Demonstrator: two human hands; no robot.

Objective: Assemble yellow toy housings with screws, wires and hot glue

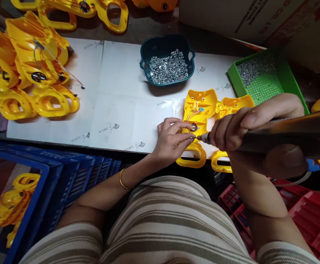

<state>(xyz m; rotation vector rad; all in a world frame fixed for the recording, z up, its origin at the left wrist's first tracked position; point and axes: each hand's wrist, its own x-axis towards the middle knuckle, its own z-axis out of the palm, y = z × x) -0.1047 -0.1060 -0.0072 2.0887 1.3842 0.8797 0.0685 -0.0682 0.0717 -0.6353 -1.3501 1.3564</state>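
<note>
A yellow plastic shell half [197, 110] lies open side up on the white table, with thin wires and a small round speaker [193, 127] inside. My left hand [172, 139] rests on its lower part, fingers pinched beside the speaker at the driver's tip. My right hand [231, 130] is wrapped round a dark electric screwdriver [286, 132], whose bit points left at the shell just below the speaker. A second yellow shell half [233, 104] lies to the right, partly hidden behind my right hand.
A teal bowl of silver screws [167, 60] sits behind the shell; a green tray of screws [261, 79] stands at the right. Yellow shell halves [30, 73] are piled at the left. Blue crates [52, 176] stand lower left, red crates [308, 216] lower right, cardboard boxes [259, 18] behind.
</note>
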